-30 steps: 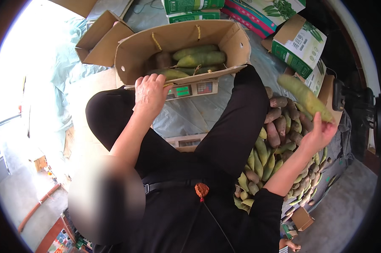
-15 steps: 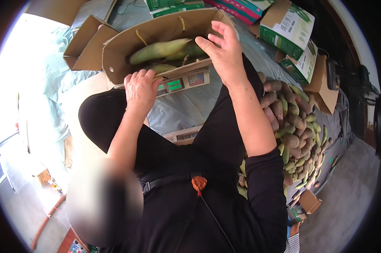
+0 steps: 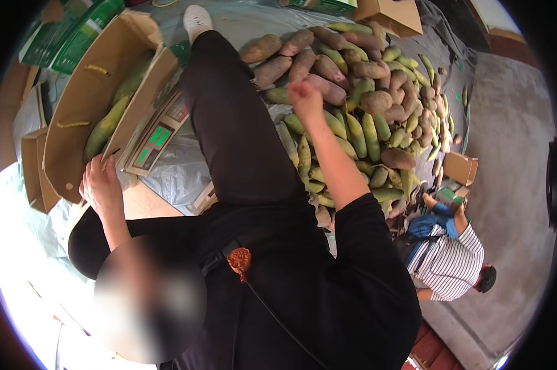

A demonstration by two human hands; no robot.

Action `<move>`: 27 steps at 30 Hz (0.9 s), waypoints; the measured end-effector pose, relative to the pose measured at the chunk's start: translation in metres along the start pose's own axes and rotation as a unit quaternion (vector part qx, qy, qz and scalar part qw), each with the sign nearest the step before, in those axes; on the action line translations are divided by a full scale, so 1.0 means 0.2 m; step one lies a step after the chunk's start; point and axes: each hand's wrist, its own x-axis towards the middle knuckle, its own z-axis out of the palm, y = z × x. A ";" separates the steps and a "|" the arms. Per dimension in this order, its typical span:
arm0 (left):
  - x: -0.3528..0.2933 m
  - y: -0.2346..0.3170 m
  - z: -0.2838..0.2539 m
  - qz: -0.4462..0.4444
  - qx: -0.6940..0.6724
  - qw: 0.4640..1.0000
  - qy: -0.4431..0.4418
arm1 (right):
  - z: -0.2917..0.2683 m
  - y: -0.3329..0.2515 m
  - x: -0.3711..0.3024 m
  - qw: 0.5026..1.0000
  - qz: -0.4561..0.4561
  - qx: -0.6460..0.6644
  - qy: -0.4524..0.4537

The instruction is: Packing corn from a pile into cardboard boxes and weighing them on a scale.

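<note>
At the left, my left hand (image 3: 103, 188) is closed on the near edge of an open cardboard box (image 3: 74, 139) with yellow rope handles. Inside the box lie long green radishes (image 3: 108, 123), partly hidden by its wall. My right hand (image 3: 306, 102) is over the near left part of a big heap of vegetables, its fingers curled and smeared by motion. Close beside it lie a green radish (image 3: 275, 95) and a reddish-brown, muddy root (image 3: 325, 90). Whether this hand holds anything cannot be made out.
The box rests by a scale (image 3: 155, 135) with lit green displays. My leg (image 3: 241, 123) lies between scale and heap. Green cartons (image 3: 74, 37) stand at the far left. A person in a striped shirt (image 3: 454, 262) is at the right, near a small cardboard box (image 3: 460, 168).
My view has swung right, toward the heap. My right hand has left the box's far right side and is over the vegetables. My left hand stays on the box edge.
</note>
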 end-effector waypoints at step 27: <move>0.00 0.04 0.01 -0.028 -0.010 0.998 0.053 | -0.80 1.22 0.29 0.904 0.118 -0.400 -0.090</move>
